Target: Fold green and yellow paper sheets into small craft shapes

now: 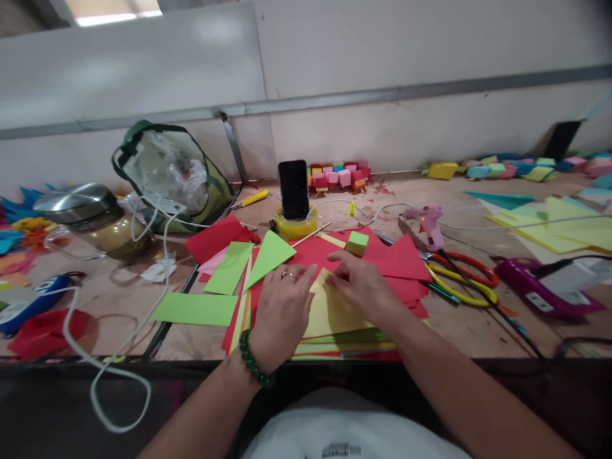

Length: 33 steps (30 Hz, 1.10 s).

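My left hand [282,306] lies flat on a yellow paper sheet [329,312], with a ring on one finger and a green bead bracelet on the wrist. My right hand [361,284] presses its fingers on the same sheet's upper edge. The yellow sheet rests on a stack of red, green and orange paper [396,261] at the table's front edge. A small green paper cube [357,243] sits just beyond my right fingers.
A black phone [293,189] stands in a yellow tape roll. A pink glue gun [430,224], scissors [461,274] and a purple device [540,287] lie to the right. Green paper pieces [196,309], a bag [172,175], a jar [95,220] and a white cable [115,376] are left.
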### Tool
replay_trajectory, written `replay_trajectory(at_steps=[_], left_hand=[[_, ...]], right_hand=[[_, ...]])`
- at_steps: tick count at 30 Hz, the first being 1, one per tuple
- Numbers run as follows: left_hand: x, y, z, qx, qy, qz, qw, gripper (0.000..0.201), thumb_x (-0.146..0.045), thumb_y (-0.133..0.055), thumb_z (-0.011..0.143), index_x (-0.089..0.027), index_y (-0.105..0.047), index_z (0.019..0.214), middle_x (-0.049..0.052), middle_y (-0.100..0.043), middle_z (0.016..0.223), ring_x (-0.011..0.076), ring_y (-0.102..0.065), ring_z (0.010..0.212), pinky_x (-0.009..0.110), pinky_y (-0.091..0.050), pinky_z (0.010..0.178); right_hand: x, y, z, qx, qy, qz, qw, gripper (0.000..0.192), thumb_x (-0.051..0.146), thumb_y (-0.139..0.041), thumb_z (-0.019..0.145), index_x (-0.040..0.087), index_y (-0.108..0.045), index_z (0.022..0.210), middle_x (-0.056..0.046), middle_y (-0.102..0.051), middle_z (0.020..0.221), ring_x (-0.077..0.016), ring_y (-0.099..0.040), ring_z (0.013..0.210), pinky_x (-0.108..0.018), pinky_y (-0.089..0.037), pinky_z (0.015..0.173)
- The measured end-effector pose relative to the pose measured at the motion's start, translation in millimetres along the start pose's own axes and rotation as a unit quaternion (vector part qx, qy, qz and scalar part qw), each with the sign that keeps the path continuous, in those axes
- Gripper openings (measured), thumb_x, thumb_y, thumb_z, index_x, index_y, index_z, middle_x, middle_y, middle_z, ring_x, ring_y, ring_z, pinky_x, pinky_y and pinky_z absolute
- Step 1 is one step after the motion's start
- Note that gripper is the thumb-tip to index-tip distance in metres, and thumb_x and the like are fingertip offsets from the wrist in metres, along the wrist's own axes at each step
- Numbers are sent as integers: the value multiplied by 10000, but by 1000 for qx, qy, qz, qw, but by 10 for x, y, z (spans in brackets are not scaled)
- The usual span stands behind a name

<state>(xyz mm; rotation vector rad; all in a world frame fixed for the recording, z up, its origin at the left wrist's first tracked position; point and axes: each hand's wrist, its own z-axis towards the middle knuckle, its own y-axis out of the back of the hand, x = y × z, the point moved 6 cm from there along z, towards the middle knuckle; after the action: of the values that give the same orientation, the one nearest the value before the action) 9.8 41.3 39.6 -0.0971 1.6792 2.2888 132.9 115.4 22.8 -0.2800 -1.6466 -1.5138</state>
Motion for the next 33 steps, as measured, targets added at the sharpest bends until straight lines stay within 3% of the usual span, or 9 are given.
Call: replay_trajectory(at_steps=[4, 7, 12, 16, 22, 25, 29, 30, 33], left_hand=[[-55, -220, -90, 77, -70, -29, 994, 394, -54, -403, 884, -149, -532, 1244, 88, -650, 1056, 196, -579, 933, 318, -474, 838], [-58, -292, -165, 113, -88, -6, 990, 412, -58, -411, 885, -173, -516, 1266, 75, -660, 1015, 213, -588, 879, 338, -492, 775], [-89, -265, -233, 101, -122, 9, 987, 326, -155, -398, 936, -209, -539, 1225, 75, -622, 1109, 212, -576, 907, 351, -493, 796], [-140, -241, -270, 106, -141, 22, 984, 300, -263, -394, 954, -236, -551, 1209, 80, -602, 1099, 214, -563, 904, 365, -480, 817], [-179, -177, -325, 119, -148, -2, 982, 478, -448, -414, 917, -232, -460, 1340, 144, -539, 1206, 277, -526, 1002, 440, -442, 873], [-185, -193, -323, 123, -145, -17, 982, 636, -571, -429, 862, -195, -425, 1375, 156, -550, 1167, 302, -515, 998, 462, -431, 876], [-218, -233, -303, 120, -131, -9, 984, 756, -668, -462, 790, -149, -467, 1338, 167, -548, 1133, 319, -495, 988, 478, -414, 885], [-230, -241, -302, 120, -128, -9, 984, 775, -684, -473, 774, -143, -476, 1328, 166, -549, 1120, 318, -494, 979, 477, -415, 879], [-255, -266, -316, 124, -126, -6, 984, 840, -726, -502, 726, -145, -468, 1332, 165, -546, 1114, 321, -489, 976, 481, -414, 872]], right_hand=[[-81, -90, 52, -12, -11, -88, 996, 345, 138, -536, 809, 150, -565, 1153, -59, -690, 789, -184, -619, 701, -274, -425, 638], [-48, -106, 42, -16, -5, -114, 993, 356, 126, -521, 824, 132, -548, 1179, -81, -689, 832, -196, -632, 732, -278, -429, 657], [-2, -129, 16, -8, 7, -152, 988, 393, 107, -483, 843, 137, -497, 1235, -79, -695, 837, -205, -639, 750, -280, -422, 653], [-28, -133, -3, -13, 4, -205, 979, 392, 175, -509, 862, 150, -487, 1253, -111, -683, 1016, -243, -635, 868, -306, -429, 668], [-74, -115, -8, -34, 45, -285, 957, 284, 229, -509, 896, 149, -559, 1163, -132, -636, 1039, -277, -563, 1000, -344, -454, 752], [-95, -15, -64, -31, 63, -242, 968, 306, 201, -526, 883, 147, -554, 1183, -123, -627, 1064, -259, -559, 999, -355, -461, 804], [25, 261, -315, -108, 120, -182, 970, 196, 219, -543, 883, 161, -610, 1057, -94, -637, 1022, -251, -541, 1003, -380, -439, 868], [50, 285, -385, -104, 128, -163, 973, 142, 236, -556, 880, 165, -631, 978, -83, -645, 952, -241, -552, 957, -365, -448, 833], [55, 170, -528, 4, 127, -99, 987, 96, 260, -640, 834, 189, -661, 896, -53, -647, 913, -203, -571, 900, -318, -459, 785]])
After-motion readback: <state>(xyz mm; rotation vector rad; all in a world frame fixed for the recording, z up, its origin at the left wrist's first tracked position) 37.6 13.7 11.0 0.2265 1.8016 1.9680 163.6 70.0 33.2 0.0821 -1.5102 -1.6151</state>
